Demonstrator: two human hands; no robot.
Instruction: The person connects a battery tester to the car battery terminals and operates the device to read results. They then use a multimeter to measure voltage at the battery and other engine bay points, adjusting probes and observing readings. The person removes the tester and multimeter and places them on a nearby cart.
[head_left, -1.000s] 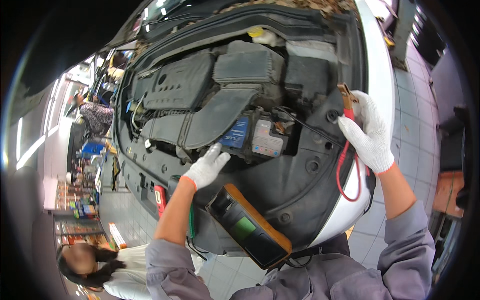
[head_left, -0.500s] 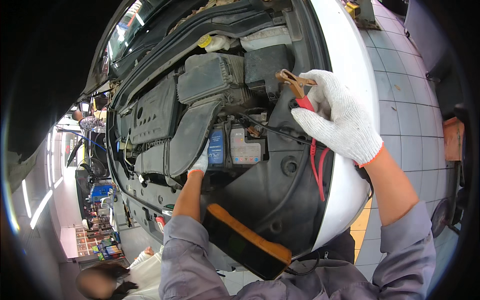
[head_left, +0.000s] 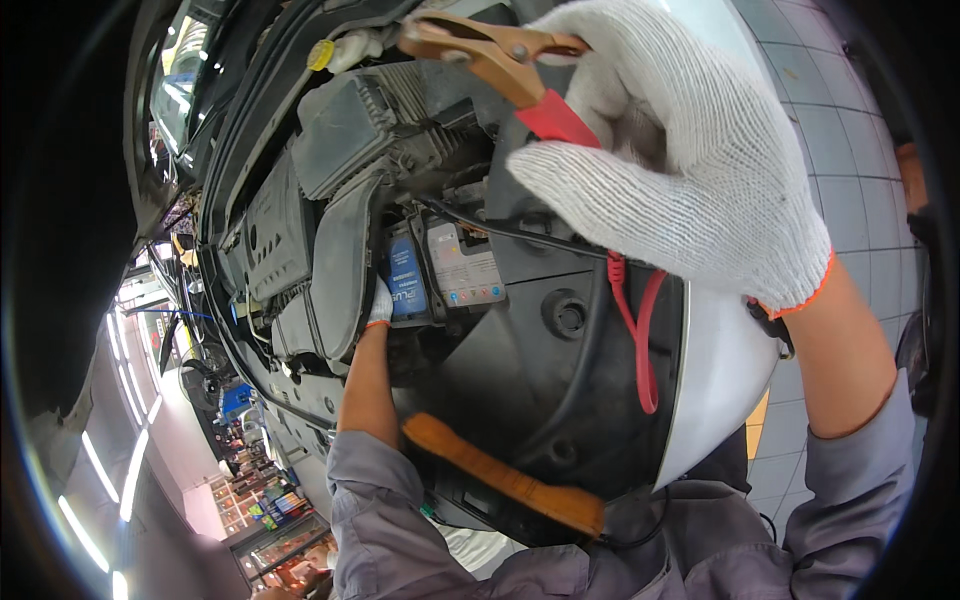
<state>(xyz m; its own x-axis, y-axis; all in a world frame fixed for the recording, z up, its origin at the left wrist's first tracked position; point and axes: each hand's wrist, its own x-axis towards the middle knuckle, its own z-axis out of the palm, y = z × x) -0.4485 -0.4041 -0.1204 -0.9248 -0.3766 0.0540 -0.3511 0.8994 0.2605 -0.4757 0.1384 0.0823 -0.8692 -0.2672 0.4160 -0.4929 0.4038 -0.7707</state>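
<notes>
Copper clamp (head_left: 505, 62), red cable (head_left: 643, 350); white glove (head_left: 720, 170)

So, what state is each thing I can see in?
Battery: exposed from above.
Clamp: raised, jaws clear of the battery.
Right hand: gripping the clamp.
Left hand: beside the battery, fingers hidden.
Red cable: slack, looped.
Orange-edged tester: tilted, screen not visible.
Yellow cap: on its reservoir.
</notes>
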